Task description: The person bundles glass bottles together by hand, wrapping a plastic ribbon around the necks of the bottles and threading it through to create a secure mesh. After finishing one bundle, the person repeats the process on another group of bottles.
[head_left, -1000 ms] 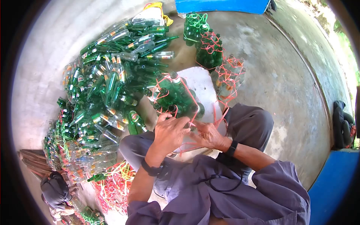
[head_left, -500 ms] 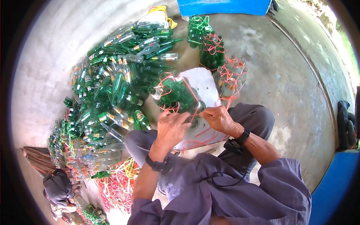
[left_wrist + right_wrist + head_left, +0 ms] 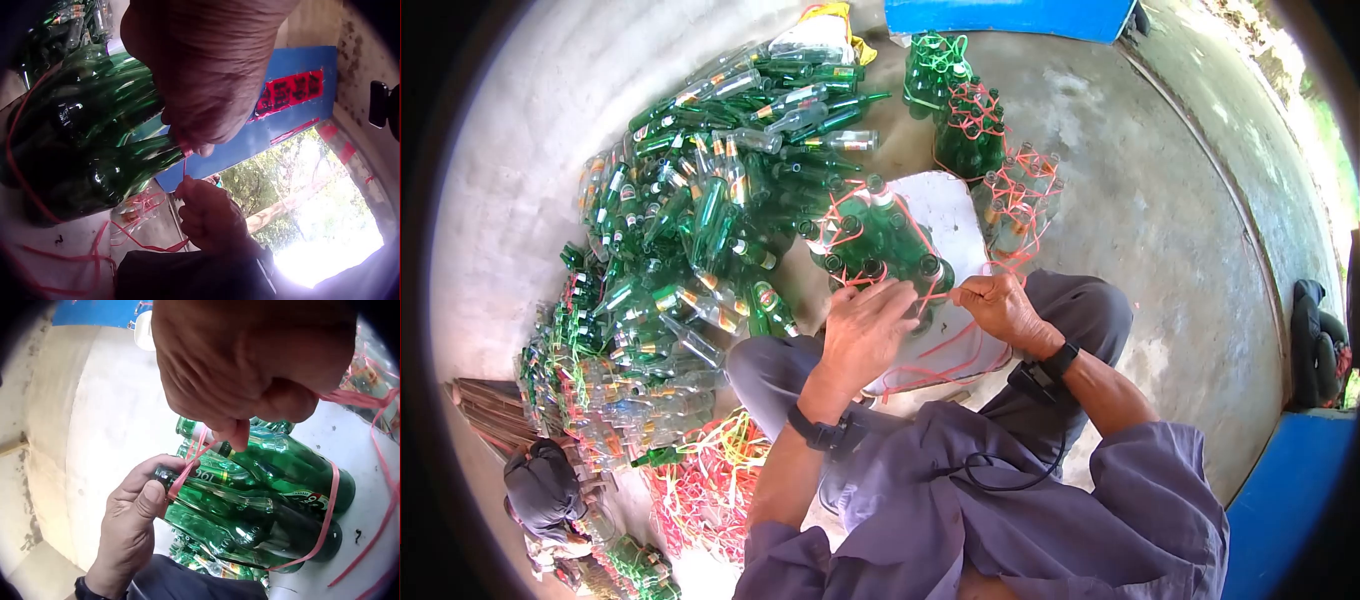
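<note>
In the head view a bundle of green glass bottles [image 3: 900,240] stands upright on a white board [image 3: 952,212] between the person's knees. A pink plastic strap [image 3: 334,499] circles the bottles low down and weaves among their necks. At the near corner, the left hand [image 3: 865,328] grips a bottle neck, its thumb [image 3: 150,491] against the strap looped there. The right hand [image 3: 1000,306], just to the right, pinches a length of strap, drawn taut between the hands in the left wrist view. Loose strap trails from the right hand over the board.
Tied bundles stand beyond the board: clear bottles [image 3: 1012,235], green ones [image 3: 968,145] and another with green strap [image 3: 935,75]. A large pile of loose bottles [image 3: 710,215] lies left, near a heap of pink and yellow straps [image 3: 710,490]. Another person [image 3: 550,490] is at lower left.
The right hand first worked close to the left one, then drew away to the right with the strap, pulling it straight. The left hand has shifted slightly right along the bundle's near edge.
</note>
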### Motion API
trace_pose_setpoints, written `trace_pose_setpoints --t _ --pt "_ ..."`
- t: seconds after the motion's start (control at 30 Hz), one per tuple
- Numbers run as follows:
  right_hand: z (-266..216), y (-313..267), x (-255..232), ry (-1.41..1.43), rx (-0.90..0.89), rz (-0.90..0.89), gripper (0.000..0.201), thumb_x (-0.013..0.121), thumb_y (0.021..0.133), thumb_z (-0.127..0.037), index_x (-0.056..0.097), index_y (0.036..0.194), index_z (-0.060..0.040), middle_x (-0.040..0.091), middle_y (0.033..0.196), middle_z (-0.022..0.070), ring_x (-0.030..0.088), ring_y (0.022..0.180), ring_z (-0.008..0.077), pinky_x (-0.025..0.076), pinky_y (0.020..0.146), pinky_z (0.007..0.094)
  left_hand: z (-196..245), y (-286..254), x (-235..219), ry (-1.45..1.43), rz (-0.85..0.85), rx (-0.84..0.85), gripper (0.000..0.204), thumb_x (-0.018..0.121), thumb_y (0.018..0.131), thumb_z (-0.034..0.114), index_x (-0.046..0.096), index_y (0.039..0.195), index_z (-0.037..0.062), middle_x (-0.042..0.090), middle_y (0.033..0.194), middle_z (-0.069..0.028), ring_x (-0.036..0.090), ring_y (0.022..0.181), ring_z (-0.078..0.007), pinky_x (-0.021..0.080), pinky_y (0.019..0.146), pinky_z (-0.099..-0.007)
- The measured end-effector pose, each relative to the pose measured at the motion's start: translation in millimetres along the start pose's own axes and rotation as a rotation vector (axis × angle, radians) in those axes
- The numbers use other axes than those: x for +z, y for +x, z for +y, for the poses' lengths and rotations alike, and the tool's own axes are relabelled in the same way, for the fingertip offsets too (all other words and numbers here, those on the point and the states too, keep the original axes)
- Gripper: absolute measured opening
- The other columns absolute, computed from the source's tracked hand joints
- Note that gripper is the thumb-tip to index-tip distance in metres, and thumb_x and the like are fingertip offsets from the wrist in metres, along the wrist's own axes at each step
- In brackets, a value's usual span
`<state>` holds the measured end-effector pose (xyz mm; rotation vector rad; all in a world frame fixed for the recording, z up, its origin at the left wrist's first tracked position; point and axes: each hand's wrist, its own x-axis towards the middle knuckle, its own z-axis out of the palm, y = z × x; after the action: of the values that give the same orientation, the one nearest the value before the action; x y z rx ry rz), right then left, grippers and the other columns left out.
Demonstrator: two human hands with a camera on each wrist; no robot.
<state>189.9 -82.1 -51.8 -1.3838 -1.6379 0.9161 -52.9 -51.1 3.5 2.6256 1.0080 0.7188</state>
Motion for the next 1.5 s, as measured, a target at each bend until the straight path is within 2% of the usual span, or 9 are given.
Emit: trace_pose_setpoints --t 0.13,0.37,0.43,0.5,0.67,0.73,0.83,1.23,1.5 --pt "5.8 2.5 2.3 0.022 0.128 -0.093 0.018 0.065 0.094 -0.012 0.072 0.088 0.0034 0.065 0.066 0.0130 0.058 0.058 0.0118 0.047 0.056 0.0314 -1.2 -1.1 2.1 -0.010 0.024 0.002 0.037 0.076 0.083 0.024 0.068 0.117 0.0089 0.072 0.118 -0.0068 0.066 0.111 -0.0245 0.045 0.089 -0.0423" --pt "7.7 8.9 13.9 -0.101 0.006 -0.064 0.018 0.067 0.093 -0.013 0.072 0.086 0.0034 0.061 0.059 0.0126 0.053 0.054 0.0105 0.045 0.053 0.0324 -3.6 -2.0 -0.4 -0.231 0.105 -0.076 0.035 0.078 0.082 0.016 0.070 0.114 0.0071 0.072 0.118 -0.0071 0.066 0.110 -0.0270 0.046 0.099 -0.0411" --pt "10.5 8.4 19.4 -0.030 0.098 0.001 0.020 0.070 0.090 -0.018 0.068 0.081 -0.0004 0.056 0.060 0.0158 0.054 0.052 0.0264 0.046 0.055 0.0388 -3.5 -0.6 -6.4 -0.305 0.119 -0.076 0.032 0.077 0.083 0.013 0.070 0.114 0.0060 0.072 0.117 -0.0081 0.067 0.110 -0.0262 0.047 0.098 -0.0400" --pt "10.5 7.5 24.1 -0.130 -0.016 0.043 0.020 0.070 0.090 -0.017 0.067 0.079 -0.0009 0.058 0.061 0.0175 0.057 0.054 0.0308 0.046 0.055 0.0411 0.0 -0.3 -15.9 -0.583 0.174 -0.302 0.025 0.073 0.086 0.005 0.071 0.110 0.0034 0.073 0.109 -0.0099 0.068 0.099 -0.0228 0.052 0.088 -0.0348" --pt "11.3 11.2 38.4 -0.283 -0.075 0.142 0.023 0.069 0.090 -0.017 0.064 0.073 -0.0018 0.061 0.065 0.0211 0.061 0.060 0.0413 0.046 0.053 0.0479 -2.7 15.0 -27.9 -0.374 0.219 -0.220 0.019 0.071 0.084 0.001 0.072 0.103 0.0044 0.071 0.084 -0.0106 0.066 0.076 -0.0268 0.054 0.071 -0.0360" --pt "9.3 12.6 43.3 -0.310 -0.067 0.170 0.026 0.069 0.090 -0.018 0.062 0.070 -0.0019 0.062 0.067 0.0223 0.062 0.061 0.0427 0.046 0.052 0.0509 -0.9 24.6 -29.8 -0.166 0.157 0.011 0.019 0.067 0.083 -0.005 0.072 0.099 0.0037 0.071 0.083 -0.0082 0.066 0.075 -0.0251 0.054 0.069 -0.0333" --pt "3.1 12.8 48.8 -0.375 -0.071 0.211 0.028 0.069 0.090 -0.021 0.063 0.069 -0.0025 0.063 0.068 0.0222 0.063 0.062 0.0426 0.048 0.053 0.0507 0.1 36.3 -28.4 -0.032 -0.016 0.063 0.020 0.064 0.082 -0.003 0.070 0.099 0.0060 0.073 0.086 -0.0070 0.066 0.075 -0.0289 0.054 0.067 -0.0379" --pt "2.2 16.2 58.0 -0.372 0.238 0.149 0.040 0.063 0.090 -0.036 0.071 0.071 -0.0018 0.065 0.070 0.0262 0.066 0.068 0.0463 0.052 0.066 0.0559 5.5 34.5 -3.0 -0.154 -0.302 -0.087 0.030 0.055 0.088 0.003 0.048 0.117 0.0072 0.073 0.111 -0.0138 0.068 0.076 -0.0411 0.052 0.065 -0.0499" --pt "-3.3 20.1 53.7 -0.342 0.346 0.064 0.041 0.063 0.090 -0.039 0.074 0.077 -0.0015 0.068 0.073 0.0248 0.067 0.073 0.0459 0.053 0.068 0.0538 7.3 47.0 -9.5 0.049 -0.437 -0.103 0.027 0.059 0.089 0.010 0.051 0.114 0.0091 0.071 0.093 -0.0119 0.067 0.079 -0.0394 0.052 0.066 -0.0500"
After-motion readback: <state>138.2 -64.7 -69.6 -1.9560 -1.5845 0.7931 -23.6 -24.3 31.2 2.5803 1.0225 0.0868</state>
